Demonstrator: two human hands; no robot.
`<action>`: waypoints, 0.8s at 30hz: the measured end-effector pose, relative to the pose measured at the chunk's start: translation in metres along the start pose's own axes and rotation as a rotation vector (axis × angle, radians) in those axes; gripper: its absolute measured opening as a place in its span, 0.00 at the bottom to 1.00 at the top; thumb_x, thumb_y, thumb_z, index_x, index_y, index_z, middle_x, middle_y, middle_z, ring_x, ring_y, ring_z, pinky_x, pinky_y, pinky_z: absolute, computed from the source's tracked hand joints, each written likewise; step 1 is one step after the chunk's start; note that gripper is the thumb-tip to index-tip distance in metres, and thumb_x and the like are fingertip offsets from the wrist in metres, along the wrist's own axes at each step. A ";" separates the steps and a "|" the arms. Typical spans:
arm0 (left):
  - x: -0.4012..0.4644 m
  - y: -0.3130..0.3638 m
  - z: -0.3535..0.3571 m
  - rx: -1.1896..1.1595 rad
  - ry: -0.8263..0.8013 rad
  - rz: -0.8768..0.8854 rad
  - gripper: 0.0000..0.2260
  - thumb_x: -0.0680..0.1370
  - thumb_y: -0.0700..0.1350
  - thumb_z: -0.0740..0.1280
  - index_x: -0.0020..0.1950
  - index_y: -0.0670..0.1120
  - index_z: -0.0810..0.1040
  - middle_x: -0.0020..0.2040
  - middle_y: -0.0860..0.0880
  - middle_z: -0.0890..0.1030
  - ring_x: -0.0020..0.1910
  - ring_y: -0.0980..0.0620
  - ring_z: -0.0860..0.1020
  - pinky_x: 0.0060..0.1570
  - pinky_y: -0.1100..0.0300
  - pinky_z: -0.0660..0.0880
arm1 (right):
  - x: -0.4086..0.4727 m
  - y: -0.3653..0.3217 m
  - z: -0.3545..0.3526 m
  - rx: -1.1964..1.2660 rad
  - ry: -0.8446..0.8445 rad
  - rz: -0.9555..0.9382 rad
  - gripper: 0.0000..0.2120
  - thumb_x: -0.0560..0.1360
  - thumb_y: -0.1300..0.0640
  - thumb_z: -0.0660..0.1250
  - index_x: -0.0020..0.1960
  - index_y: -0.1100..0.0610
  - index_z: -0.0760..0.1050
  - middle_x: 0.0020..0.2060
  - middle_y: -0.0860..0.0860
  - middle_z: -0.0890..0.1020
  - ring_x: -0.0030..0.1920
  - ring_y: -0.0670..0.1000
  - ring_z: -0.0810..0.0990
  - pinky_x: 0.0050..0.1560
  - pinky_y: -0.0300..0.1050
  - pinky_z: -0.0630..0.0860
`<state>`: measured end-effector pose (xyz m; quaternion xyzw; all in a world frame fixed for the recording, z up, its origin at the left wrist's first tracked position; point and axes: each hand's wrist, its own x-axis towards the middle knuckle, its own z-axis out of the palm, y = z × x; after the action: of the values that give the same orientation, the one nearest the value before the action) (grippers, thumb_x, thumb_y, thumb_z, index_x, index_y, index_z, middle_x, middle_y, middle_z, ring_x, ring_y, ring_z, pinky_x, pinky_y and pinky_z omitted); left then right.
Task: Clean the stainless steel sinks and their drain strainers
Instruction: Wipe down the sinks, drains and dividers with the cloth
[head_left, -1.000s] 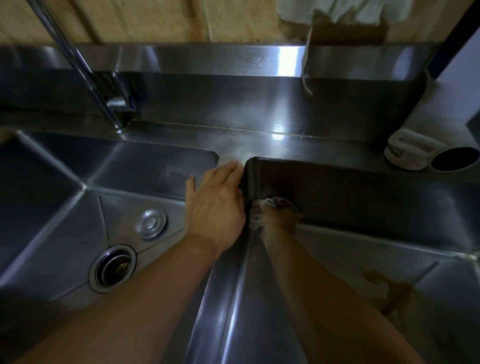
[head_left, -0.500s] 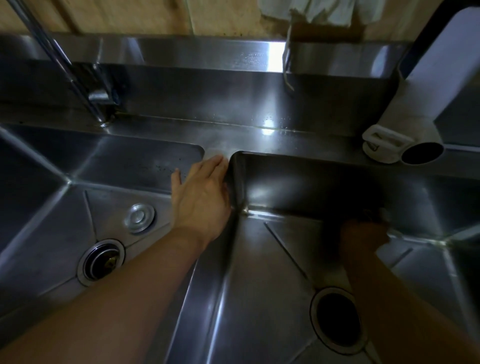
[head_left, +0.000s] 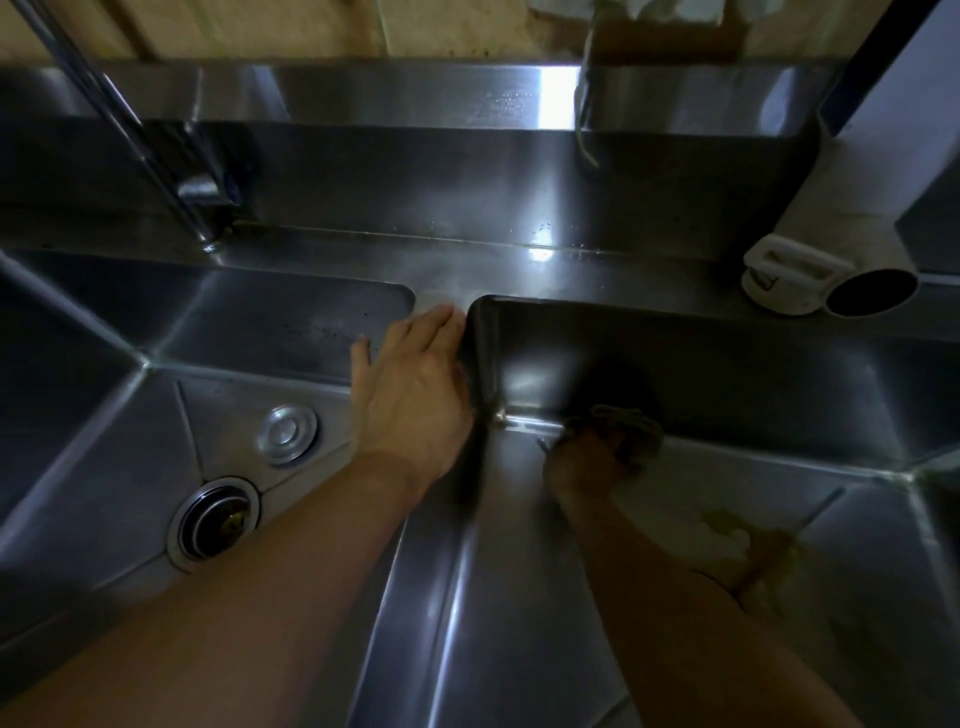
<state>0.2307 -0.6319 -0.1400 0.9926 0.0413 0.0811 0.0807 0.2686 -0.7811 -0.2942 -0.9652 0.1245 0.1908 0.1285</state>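
- Double stainless setup here: the left sink (head_left: 104, 395) filled the left half of the frame and the right sink (head_left: 727, 374) the right half, with the divider (head_left: 447, 587) running up the middle from the bottom edge.
- The left hand (head_left: 415, 395) lay flat on top of that divider near the centre of the frame, palm down, fingers straight and close together, gripping nothing. Fingertips reached the back deck where the two basins meet, and the thumb stuck out over the left basin.
- The right hand (head_left: 592, 457) was down inside the right sink, just right of centre, in deep shadow. Its fingers looked curled round a scrub pad (head_left: 623, 423), which bunched out past the fingertips and pressed right into the seam where the basin floor meets the back wall. It was dark and a bit blurry there, so I couldn't make out exactly how the fingers sat.
- The drain strainer (head_left: 213, 522) sat in the left sink floor at lower left, well apart from both hands. A round metal stopper (head_left: 287, 434) lay just above and to the right of it, nearer the left hand's wrist but not touching.
- A brownish stain (head_left: 748, 540) was on the right sink floor at lower right, beside the right forearm.
- The faucet (head_left: 171, 171) stood at upper left on the back deck.
- A white plastic thing (head_left: 779, 275) and a dark-mouthed tube (head_left: 870, 293) sat on the deck at the right edge.
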 end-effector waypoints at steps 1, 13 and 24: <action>0.000 0.000 0.001 0.001 0.003 0.000 0.23 0.79 0.45 0.57 0.74 0.52 0.63 0.74 0.56 0.63 0.71 0.53 0.61 0.69 0.46 0.54 | 0.002 -0.008 0.007 0.034 -0.007 -0.029 0.22 0.80 0.52 0.57 0.72 0.58 0.64 0.74 0.60 0.61 0.74 0.63 0.54 0.70 0.62 0.57; 0.000 0.000 0.003 -0.025 0.025 0.017 0.23 0.78 0.45 0.59 0.73 0.51 0.66 0.73 0.54 0.66 0.70 0.52 0.63 0.68 0.44 0.56 | -0.005 -0.035 0.019 0.055 -0.137 -0.556 0.23 0.77 0.52 0.63 0.70 0.54 0.67 0.74 0.59 0.57 0.73 0.61 0.59 0.71 0.48 0.61; 0.000 0.003 0.000 0.004 -0.001 0.017 0.23 0.78 0.43 0.60 0.73 0.51 0.65 0.74 0.53 0.65 0.70 0.50 0.63 0.68 0.42 0.58 | -0.058 0.084 0.005 -0.021 -0.239 -0.171 0.19 0.77 0.57 0.62 0.68 0.59 0.69 0.66 0.58 0.71 0.65 0.58 0.72 0.63 0.48 0.71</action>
<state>0.2303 -0.6348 -0.1392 0.9930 0.0331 0.0814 0.0783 0.1907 -0.8471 -0.2921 -0.9440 0.0237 0.2940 0.1480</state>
